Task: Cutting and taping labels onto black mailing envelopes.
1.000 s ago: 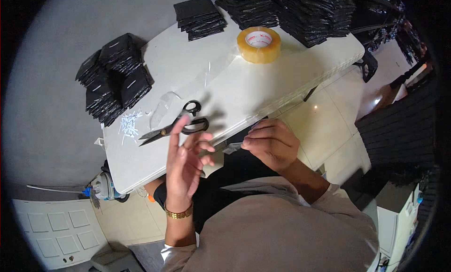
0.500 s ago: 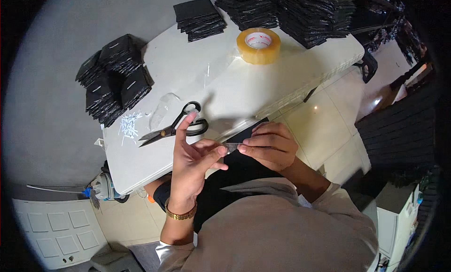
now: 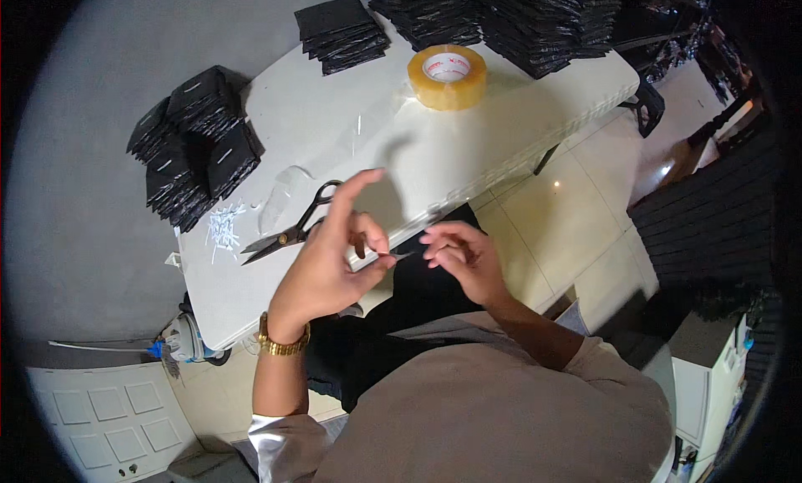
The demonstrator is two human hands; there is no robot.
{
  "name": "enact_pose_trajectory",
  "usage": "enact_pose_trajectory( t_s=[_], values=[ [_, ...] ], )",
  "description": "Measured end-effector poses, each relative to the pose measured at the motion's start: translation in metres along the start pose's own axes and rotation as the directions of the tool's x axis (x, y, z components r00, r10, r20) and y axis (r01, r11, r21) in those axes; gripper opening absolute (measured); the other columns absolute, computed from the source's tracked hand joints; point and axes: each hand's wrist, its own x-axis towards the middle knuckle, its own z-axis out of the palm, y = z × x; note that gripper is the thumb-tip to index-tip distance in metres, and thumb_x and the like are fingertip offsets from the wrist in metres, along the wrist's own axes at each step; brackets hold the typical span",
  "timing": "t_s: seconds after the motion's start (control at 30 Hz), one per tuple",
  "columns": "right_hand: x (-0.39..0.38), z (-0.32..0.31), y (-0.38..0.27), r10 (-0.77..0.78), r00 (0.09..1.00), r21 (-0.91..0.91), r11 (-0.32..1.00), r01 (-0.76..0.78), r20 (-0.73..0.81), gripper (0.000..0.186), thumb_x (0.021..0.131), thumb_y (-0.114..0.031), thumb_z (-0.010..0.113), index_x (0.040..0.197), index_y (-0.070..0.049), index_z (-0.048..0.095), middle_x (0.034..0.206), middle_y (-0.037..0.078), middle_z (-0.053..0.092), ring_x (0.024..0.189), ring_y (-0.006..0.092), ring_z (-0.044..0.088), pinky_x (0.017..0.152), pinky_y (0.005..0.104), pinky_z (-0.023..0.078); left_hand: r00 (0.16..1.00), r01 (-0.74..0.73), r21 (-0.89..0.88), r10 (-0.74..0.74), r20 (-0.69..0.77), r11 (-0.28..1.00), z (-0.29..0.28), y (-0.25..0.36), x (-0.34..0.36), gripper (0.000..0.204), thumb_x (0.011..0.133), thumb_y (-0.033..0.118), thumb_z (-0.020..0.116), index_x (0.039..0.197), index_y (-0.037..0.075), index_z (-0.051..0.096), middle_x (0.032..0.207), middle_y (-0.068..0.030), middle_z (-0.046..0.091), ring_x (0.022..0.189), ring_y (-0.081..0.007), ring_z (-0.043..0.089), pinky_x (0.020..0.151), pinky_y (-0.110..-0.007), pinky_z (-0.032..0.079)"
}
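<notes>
My left hand (image 3: pixel 334 262) is raised over the near edge of the white table (image 3: pixel 501 141), forefinger pointing up, thumb and middle finger pinching one end of a small thin strip (image 3: pixel 405 253). My right hand (image 3: pixel 464 262) is close beside it with curled fingertips on the strip's other end. What the strip is made of cannot be made out. Black-handled scissors (image 3: pixel 288 232) lie on the table just beyond my left hand. A gold bracelet (image 3: pixel 280 343) is on my left wrist.
A roll of tan packing tape (image 3: pixel 447 75) stands mid-table. Stacks of black packets sit at the left end (image 3: pixel 196 149), the far edge (image 3: pixel 342 24) and far right (image 3: pixel 518 15). White paper scraps (image 3: pixel 224 226) and clear film (image 3: pixel 284 191) lie near the scissors.
Both hands have moved slightly apart, and the strip now spans the gap between them. My left hand has turned, with its forefinger lifting higher. The black packet seen under my right hand earlier is no longer visible.
</notes>
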Motion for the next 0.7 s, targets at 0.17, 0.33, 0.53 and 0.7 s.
enact_pose_trajectory(
  t_s=[0.17,0.33,0.53,0.7],
  values=[
    [-0.002,0.016,0.014,0.147,0.988,0.132,0.980,-0.151,0.042,0.036,0.105,-0.003,0.066,0.140,0.002,0.061,0.120,0.014,0.074,0.105,0.0165,0.072,0.091,0.0330,0.061,0.989,0.029,0.185,-0.055,0.135,0.982,0.004,0.009,0.022,0.096,0.083,-0.008,0.075,0.164,0.014,0.028,0.086,-0.0059,0.065,0.080,-0.0177,0.064,0.074,-0.032,0.050],
    [-0.004,0.016,0.033,0.162,0.980,0.102,0.983,-0.151,-0.117,0.019,0.104,-0.007,0.070,0.119,0.004,0.071,0.105,0.014,0.078,0.090,0.0169,0.076,0.082,0.0318,0.064,0.988,0.010,0.262,-0.050,0.148,0.965,0.010,0.002,0.037,0.098,0.084,-0.008,0.075,0.166,0.017,0.027,0.087,-0.0019,0.065,0.080,-0.0143,0.062,0.075,-0.031,0.049],
    [-0.001,0.021,0.044,0.153,0.956,0.134,0.983,-0.123,-0.251,0.017,0.103,-0.011,0.074,0.111,0.003,0.076,0.099,0.010,0.080,0.086,0.0138,0.076,0.076,0.0293,0.063,0.990,-0.023,0.378,-0.033,0.140,0.925,0.021,-0.005,0.049,0.096,0.084,-0.008,0.074,0.164,0.016,0.029,0.088,-0.0091,0.068,0.082,-0.0249,0.070,0.079,-0.042,0.056],
    [0.001,0.028,0.047,0.254,0.885,0.135,0.967,-0.217,-0.390,0.021,0.102,-0.018,0.076,0.109,0.001,0.078,0.095,0.008,0.080,0.080,0.0109,0.073,0.068,0.0263,0.060,0.986,-0.127,0.496,0.054,0.159,0.859,0.032,-0.006,0.064,0.092,0.083,-0.008,0.071,0.163,0.014,0.031,0.085,-0.0151,0.068,0.083,-0.0351,0.072,0.079,-0.046,0.056]
  ],
)
